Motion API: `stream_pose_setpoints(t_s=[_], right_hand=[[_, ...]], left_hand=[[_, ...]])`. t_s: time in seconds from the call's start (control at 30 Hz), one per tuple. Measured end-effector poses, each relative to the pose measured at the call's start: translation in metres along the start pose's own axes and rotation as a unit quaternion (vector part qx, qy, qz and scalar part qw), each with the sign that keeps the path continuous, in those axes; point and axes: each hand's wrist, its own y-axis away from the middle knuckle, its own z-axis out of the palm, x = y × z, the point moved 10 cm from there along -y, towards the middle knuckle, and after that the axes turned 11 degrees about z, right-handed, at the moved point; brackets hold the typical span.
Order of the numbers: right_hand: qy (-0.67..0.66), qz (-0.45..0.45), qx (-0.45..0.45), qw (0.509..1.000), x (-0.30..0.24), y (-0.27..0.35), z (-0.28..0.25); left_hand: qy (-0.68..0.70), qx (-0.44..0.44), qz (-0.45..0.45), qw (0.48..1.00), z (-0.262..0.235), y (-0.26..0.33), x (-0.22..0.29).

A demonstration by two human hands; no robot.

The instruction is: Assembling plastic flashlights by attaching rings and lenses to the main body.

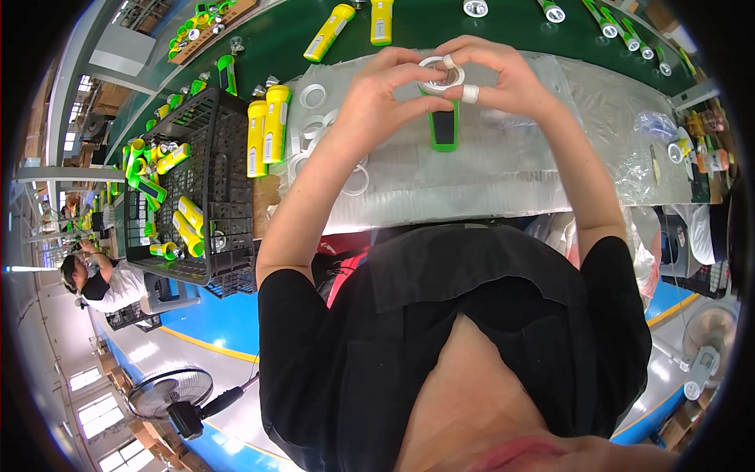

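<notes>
My left hand [381,96] and my right hand [503,77] meet at the far middle of the bench, fingers closed round a white ring [432,86]. White tape wraps two fingers of the right hand. Directly below the ring, a green flashlight [443,132] with a dark panel points toward me; its head is hidden by ring and fingers, and I cannot tell whether the ring sits on it. Several loose white rings [313,96] lie left of my left forearm, on the plastic-covered bench top [472,189].
Two yellow flashlights [275,124] lie beside a black crate [208,189] of flashlight parts at left. More yellow flashlights [381,22] and green ones [602,20] lie along the far green surface. A crumpled clear plastic bag [657,126] is at right. A fan [185,405] stands behind me.
</notes>
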Motion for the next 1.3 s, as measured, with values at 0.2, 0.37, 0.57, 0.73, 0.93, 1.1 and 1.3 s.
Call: stream_pose_setpoints(t_s=[0.2, 0.37, 0.57, 0.73, 0.93, 1.1, 1.3], right_hand=[[0.201, 0.054, -0.169, 0.963, -0.029, -0.027, 0.001], [0.227, 0.090, -0.261, 0.934, -0.023, -0.032, 0.016], [0.270, 0.173, -0.168, 0.932, -0.006, -0.034, 0.005], [0.417, 0.305, -0.099, 0.850, 0.010, -0.028, -0.004], [0.289, 0.163, -0.318, 0.888, -0.006, -0.028, 0.013], [0.350, -0.032, 0.039, 0.935, -0.061, -0.021, -0.007], [-0.085, 0.240, 0.051, 0.966, 0.057, 0.048, 0.054]], left_hand=[[0.037, -0.044, -0.055, 0.997, 0.029, -0.001, -0.005], [0.063, -0.008, -0.085, 0.994, 0.032, 0.002, -0.006], [-0.001, 0.009, -0.062, 0.998, 0.035, 0.000, -0.008], [0.013, 0.039, -0.052, 0.998, 0.035, -0.001, -0.015], [0.006, 0.029, -0.046, 0.998, 0.039, -0.001, -0.012], [0.003, 0.020, -0.075, 0.997, 0.036, 0.002, -0.018], [0.195, 0.107, -0.108, 0.969, 0.031, 0.019, -0.041]])
